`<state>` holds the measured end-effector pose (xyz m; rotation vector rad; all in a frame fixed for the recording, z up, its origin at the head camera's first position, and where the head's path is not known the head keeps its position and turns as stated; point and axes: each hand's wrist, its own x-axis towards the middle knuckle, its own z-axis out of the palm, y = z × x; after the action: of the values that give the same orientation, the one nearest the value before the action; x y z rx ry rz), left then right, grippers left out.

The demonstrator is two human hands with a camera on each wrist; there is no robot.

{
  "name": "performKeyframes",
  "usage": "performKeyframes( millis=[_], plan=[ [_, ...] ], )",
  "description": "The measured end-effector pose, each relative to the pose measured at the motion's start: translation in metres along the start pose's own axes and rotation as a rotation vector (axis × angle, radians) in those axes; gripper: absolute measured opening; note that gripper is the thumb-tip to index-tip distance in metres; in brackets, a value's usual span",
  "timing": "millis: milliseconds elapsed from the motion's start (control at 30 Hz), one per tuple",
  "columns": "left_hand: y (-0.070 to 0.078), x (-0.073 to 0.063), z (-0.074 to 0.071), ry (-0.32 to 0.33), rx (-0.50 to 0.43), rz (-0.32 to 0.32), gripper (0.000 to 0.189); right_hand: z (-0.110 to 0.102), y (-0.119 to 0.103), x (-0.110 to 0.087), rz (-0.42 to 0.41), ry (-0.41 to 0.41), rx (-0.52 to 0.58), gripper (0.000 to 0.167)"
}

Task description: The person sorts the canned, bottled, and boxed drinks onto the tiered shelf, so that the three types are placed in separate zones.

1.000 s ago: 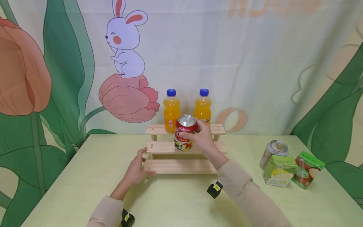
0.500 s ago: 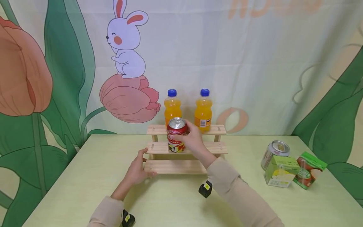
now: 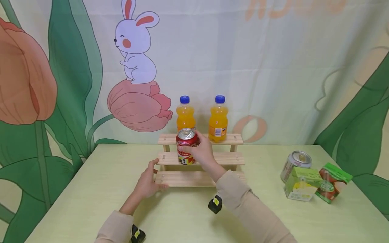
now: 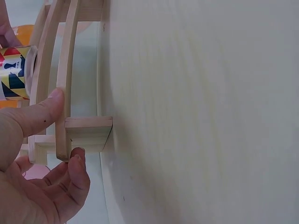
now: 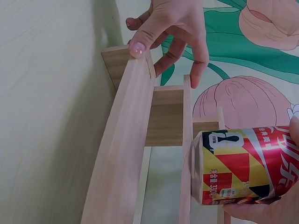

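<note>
A red soda can (image 3: 184, 139) with a silver top is held upright by my right hand (image 3: 203, 152), thumb in front and fingers round the far side. Its base is right at the middle shelf of a three-tier wooden rack (image 3: 228, 157), toward the left end; in the right wrist view the can (image 5: 238, 168) shows a yellow, red and dark pattern. My left hand (image 3: 148, 182) grips the rack's left end, thumb on the lowest shelf (image 4: 65, 74) and fingers behind it. Two orange drink bottles (image 3: 218, 118) with blue caps stand on the top shelf, the left one partly hidden.
On the table's right side stand a silver can (image 3: 294, 165), a green drink carton (image 3: 302, 185) with yellow fruit on it and a leaning red and green carton (image 3: 331, 182). A printed curtain (image 3: 273, 77) hangs behind the table (image 3: 82, 199).
My right hand has carried the red soda can left and slightly down along the middle shelf, uncovering the right bottle. The left hand keeps its grip on the rack.
</note>
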<state>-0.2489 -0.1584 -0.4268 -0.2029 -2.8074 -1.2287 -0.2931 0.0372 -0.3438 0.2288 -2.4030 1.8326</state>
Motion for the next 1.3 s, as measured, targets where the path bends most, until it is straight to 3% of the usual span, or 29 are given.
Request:
performKeyframes(
  millis=[367, 700, 1033, 1300],
  plan=[
    [0.002, -0.001, 0.000, 0.018, 0.023, -0.012, 0.094, 0.001, 0.004, -0.003, 0.010, 0.020, 0.018, 0.075],
    [0.002, 0.004, -0.002, 0.000, 0.043, -0.018, 0.101, -0.007, 0.002, -0.013, 0.000, 0.002, 0.028, 0.072],
    [0.001, 0.005, 0.000, 0.014, 0.003, -0.040, 0.098, -0.022, -0.002, -0.027, 0.016, -0.025, -0.014, 0.078],
    [0.004, 0.005, 0.000, 0.015, 0.008, -0.036, 0.096, -0.040, -0.001, -0.043, -0.028, -0.033, 0.025, 0.076]
  ],
)
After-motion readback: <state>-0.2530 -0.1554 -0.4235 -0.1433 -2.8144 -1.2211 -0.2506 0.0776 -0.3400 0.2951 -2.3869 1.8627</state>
